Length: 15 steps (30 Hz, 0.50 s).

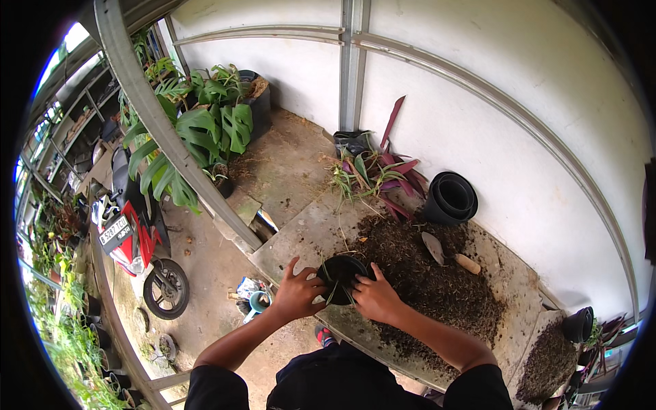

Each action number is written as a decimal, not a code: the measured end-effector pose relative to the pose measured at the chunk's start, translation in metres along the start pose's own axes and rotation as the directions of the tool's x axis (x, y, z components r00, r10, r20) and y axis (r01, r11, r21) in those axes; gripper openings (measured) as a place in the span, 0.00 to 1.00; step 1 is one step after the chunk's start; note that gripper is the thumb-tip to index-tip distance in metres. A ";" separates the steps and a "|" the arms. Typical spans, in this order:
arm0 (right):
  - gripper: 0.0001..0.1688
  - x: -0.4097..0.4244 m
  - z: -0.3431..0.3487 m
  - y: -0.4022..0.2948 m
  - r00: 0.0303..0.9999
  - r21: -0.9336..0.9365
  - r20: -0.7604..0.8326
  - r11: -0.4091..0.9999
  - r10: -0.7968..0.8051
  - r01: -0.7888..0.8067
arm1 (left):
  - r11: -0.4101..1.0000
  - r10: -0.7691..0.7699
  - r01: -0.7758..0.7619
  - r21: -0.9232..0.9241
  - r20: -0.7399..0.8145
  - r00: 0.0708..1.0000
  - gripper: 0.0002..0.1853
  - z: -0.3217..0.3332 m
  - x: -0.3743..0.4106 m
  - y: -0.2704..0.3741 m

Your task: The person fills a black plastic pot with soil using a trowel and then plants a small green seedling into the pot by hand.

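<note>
A round black plastic plant pot sits at the bench's front edge, with a few narrow green leaves rising from it. From the left, my left hand holds the pot's side and rim, its index finger raised away. Over the right rim curl the fingers of my right hand, their tips reaching inside, where the contents are dark and hard to see. Loose dark potting mix is heaped to the right. On this heap lies a hand trowel with a wooden handle.
Nested black pots stand by the white wall. Uprooted purple and green plants lie behind the mix. A metal post crosses the left side. Below are a light-blue dipper and a parked motorcycle. Monstera plants stand beyond.
</note>
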State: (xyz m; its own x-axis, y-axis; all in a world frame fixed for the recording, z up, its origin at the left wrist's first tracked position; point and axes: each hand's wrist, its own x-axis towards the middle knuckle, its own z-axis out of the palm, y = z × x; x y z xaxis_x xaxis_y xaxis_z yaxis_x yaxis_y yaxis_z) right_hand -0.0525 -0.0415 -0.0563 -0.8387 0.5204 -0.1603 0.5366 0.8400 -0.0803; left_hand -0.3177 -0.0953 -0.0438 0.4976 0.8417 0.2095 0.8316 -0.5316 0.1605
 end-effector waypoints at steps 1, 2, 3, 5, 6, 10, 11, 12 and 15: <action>0.23 -0.001 -0.004 -0.004 0.999 0.033 0.049 0.999 0.012 -0.014 | 1.000 -0.008 0.008 0.009 0.021 1.000 0.16 0.001 0.001 0.001; 0.22 -0.002 -0.007 -0.007 1.000 0.078 0.024 0.997 -0.007 0.005 | 1.000 -0.015 0.014 0.018 0.042 0.999 0.16 0.003 0.001 0.002; 0.22 -0.004 -0.009 -0.010 1.000 0.122 -0.003 0.992 -0.021 0.021 | 1.000 -0.016 0.016 0.012 0.021 1.000 0.16 0.004 0.000 0.002; 0.20 -0.006 -0.008 -0.012 0.998 0.163 -0.046 0.986 -0.031 0.038 | 1.000 -0.017 0.017 0.000 -0.021 1.000 0.15 0.006 -0.001 0.001; 0.18 -0.006 -0.005 -0.012 0.998 0.162 -0.060 0.986 -0.028 0.037 | 1.000 -0.017 0.017 -0.006 -0.059 0.998 0.15 0.005 -0.003 0.002; 0.13 -0.003 -0.006 -0.016 1.000 0.128 0.022 0.992 -0.003 0.000 | 0.999 -0.031 0.029 -0.021 -0.105 0.994 0.13 0.008 -0.009 0.006; 0.12 -0.003 -0.001 -0.016 1.000 0.120 0.002 0.993 -0.003 0.003 | 0.999 -0.037 0.035 -0.023 -0.089 0.995 0.13 0.010 -0.011 0.007; 0.11 -0.001 0.005 -0.016 1.000 0.110 -0.019 0.994 0.000 0.002 | 1.000 -0.022 0.021 -0.018 -0.083 0.996 0.10 0.010 -0.010 0.008; 0.10 -0.002 0.013 -0.020 1.000 0.057 -0.011 0.998 -0.003 0.004 | 1.000 0.004 -0.005 -0.011 -0.055 0.998 0.07 0.011 -0.010 0.010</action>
State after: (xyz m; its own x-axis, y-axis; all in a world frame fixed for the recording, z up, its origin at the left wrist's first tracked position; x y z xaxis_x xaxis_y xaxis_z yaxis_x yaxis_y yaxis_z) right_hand -0.0605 -0.0609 -0.0672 -0.8413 0.5196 -0.1492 0.5380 0.8318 -0.1367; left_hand -0.3117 -0.1077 -0.0551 0.4867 0.8331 0.2629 0.8265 -0.5366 0.1702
